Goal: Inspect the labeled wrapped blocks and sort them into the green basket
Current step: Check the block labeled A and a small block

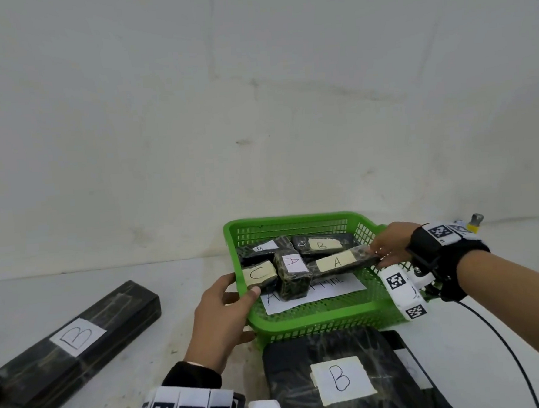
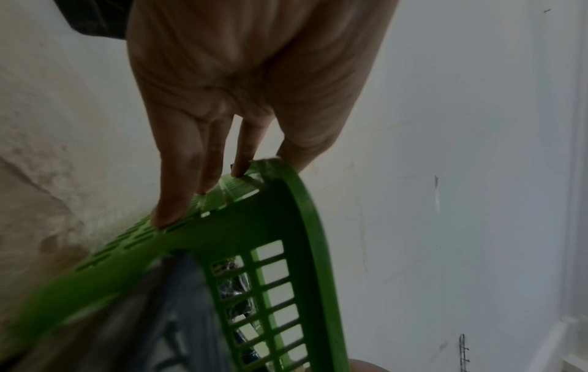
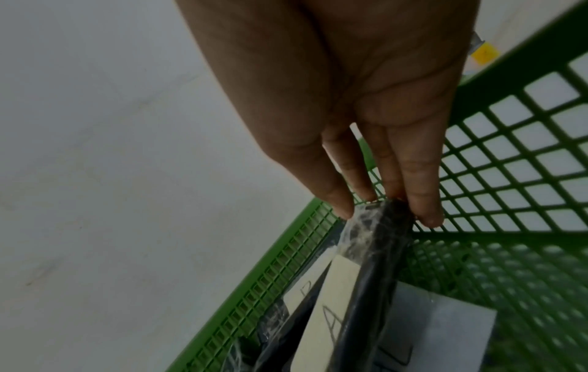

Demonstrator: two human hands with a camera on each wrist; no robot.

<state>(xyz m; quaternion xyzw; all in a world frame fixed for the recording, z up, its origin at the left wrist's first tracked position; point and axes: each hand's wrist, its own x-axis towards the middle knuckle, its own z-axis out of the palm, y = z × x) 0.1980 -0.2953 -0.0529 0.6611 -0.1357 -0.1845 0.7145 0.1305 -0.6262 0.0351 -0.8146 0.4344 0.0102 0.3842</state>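
The green basket (image 1: 294,218) holds several dark wrapped blocks with paper labels: two marked B (image 1: 322,244), a short one marked A (image 1: 291,273), and one marked C (image 1: 259,273) lying on the left rim. My left hand (image 1: 233,296) grips the basket's left front rim, thumb over the edge, fingers against the outer wall (image 2: 305,226). My right hand (image 1: 380,255) pinches the right end of a long block marked A (image 1: 338,261), held slanted above the basket floor. The right wrist view shows fingertips (image 3: 426,216) around that block's end (image 3: 366,276).
A white written sheet (image 1: 330,290) lies on the basket floor. A long block marked B (image 1: 78,344) lies on the table at left. A wide flat block marked B (image 1: 339,379) sits in front of the basket. A black cable (image 1: 497,332) runs at right, and the wall stands close behind.
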